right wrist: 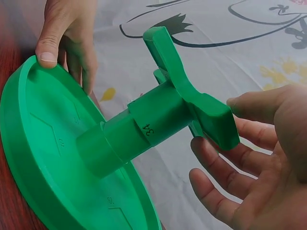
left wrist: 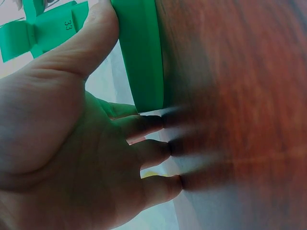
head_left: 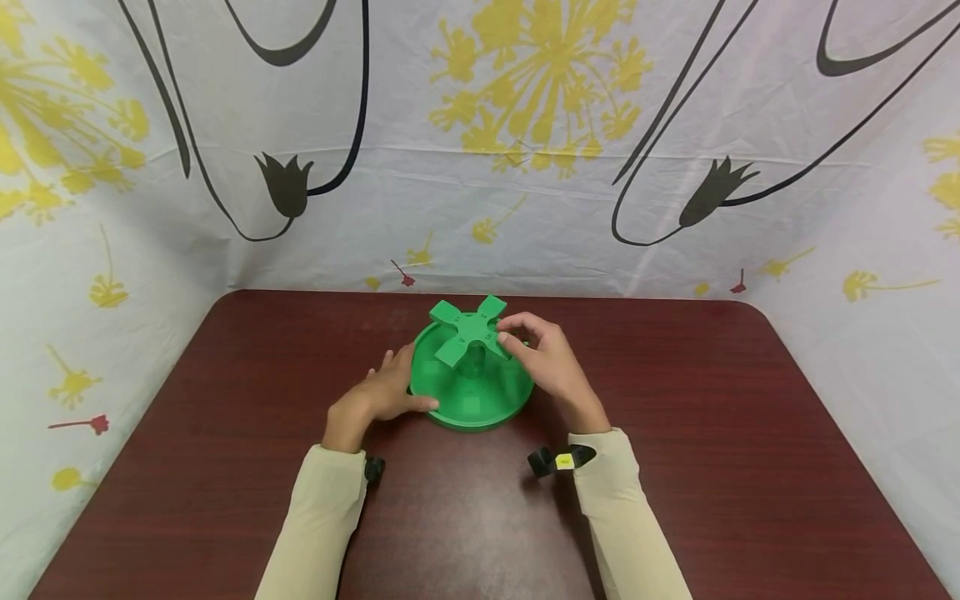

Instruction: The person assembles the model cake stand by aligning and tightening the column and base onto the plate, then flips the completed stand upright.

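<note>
A round green plastic base (head_left: 480,408) with a raised rim lies on the table. From its middle rises a green stem (right wrist: 160,112) marked 34, topped by a green four-armed cross piece (head_left: 472,328). My left hand (head_left: 378,392) holds the base at its left edge, thumb on the rim and other fingers along the outside. In the left wrist view, several of its fingertips touch the table. My right hand (head_left: 546,358) pinches the right arm of the cross between thumb and fingers. The cross partly hides the stem in the head view.
The dark red wooden table (head_left: 712,458) has its far edge just behind the green base. A white cloth (head_left: 420,208) with yellow flowers and dark stems hangs behind and at both sides. Each wrist wears a black band, the right one (head_left: 562,461) with a yellow label.
</note>
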